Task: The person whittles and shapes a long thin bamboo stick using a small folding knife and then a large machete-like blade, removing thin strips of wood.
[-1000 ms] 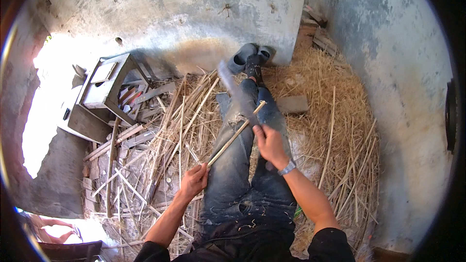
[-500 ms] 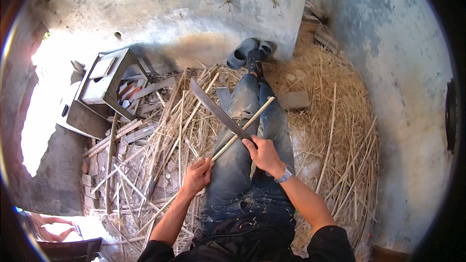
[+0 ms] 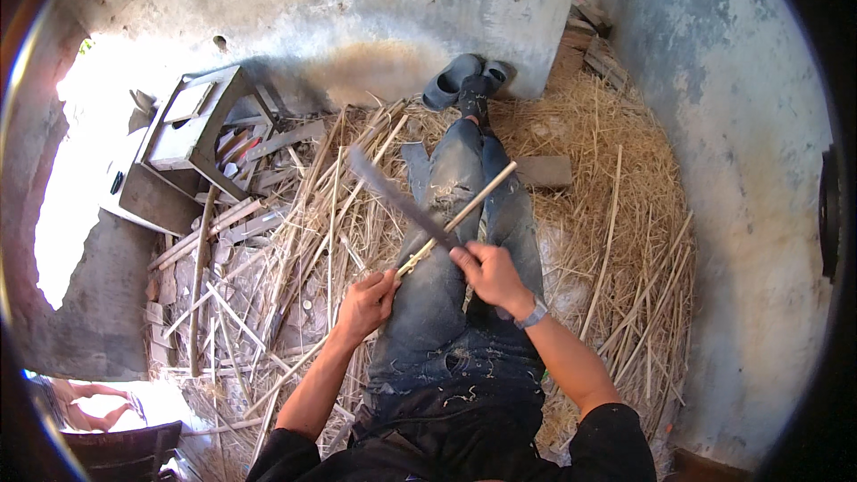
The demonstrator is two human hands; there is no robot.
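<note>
My left hand (image 3: 367, 305) is closed around the near end of a thin pale stick (image 3: 486, 189), which slants up to the right across my legs. In my closed right hand (image 3: 491, 278) is a machete (image 3: 393, 195), its long dark blade pointing up to the left and smeared by motion. The blade crosses the stick over my thighs; whether its edge touches the wood I cannot tell. Small pale shavings (image 3: 414, 261) cling to the stick close to my left hand. The machete's handle is mostly hidden inside my fingers.
My outstretched legs (image 3: 403, 321) lie over straw and shavings (image 3: 571, 138). Loose sticks (image 3: 198, 295) are scattered to the left, near a worn wooden stool (image 3: 192, 125). Grey clogs (image 3: 451, 80) sit by the far wall. Another person's bare limbs (image 3: 100, 403) show at lower left.
The stick's far end has shifted up and right, and the curl at its tip no longer shows. Shavings now appear near my left hand. The machete blade has become blurred.
</note>
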